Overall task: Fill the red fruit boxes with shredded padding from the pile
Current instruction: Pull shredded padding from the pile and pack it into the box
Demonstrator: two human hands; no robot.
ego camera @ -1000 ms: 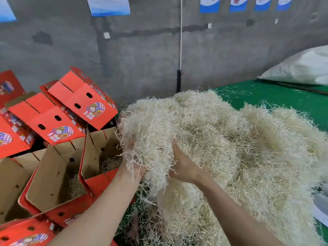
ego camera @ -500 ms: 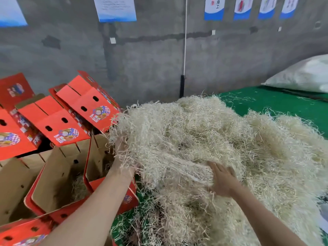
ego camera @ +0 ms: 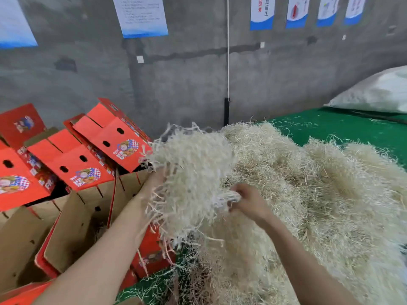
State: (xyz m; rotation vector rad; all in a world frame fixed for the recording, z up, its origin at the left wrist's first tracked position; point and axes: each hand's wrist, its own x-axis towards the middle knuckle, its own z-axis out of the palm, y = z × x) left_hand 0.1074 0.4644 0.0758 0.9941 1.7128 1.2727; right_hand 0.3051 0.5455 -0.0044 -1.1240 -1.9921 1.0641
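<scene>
A big pile of pale shredded padding (ego camera: 319,194) lies on the green table. A clump of padding (ego camera: 191,172) is lifted off the pile's left side. My left hand (ego camera: 154,179) holds that clump from the left, its fingers buried in the shreds. My right hand (ego camera: 248,201) pinches a tuft at the clump's right edge. Open red fruit boxes (ego camera: 72,227) with brown insides stand to the left, just beside the lifted clump. Their insides are mostly hidden by my left arm.
More red boxes (ego camera: 110,137) are stacked tilted behind the open ones, against a grey concrete wall. The green table top (ego camera: 341,128) stretches to the right rear, with a white sack (ego camera: 374,91) on it. Loose shreds lie along the table's near edge.
The clump has come away from the pile and shifted left toward the boxes. My right hand moved from pressing on the pile to pinching the clump's right edge.
</scene>
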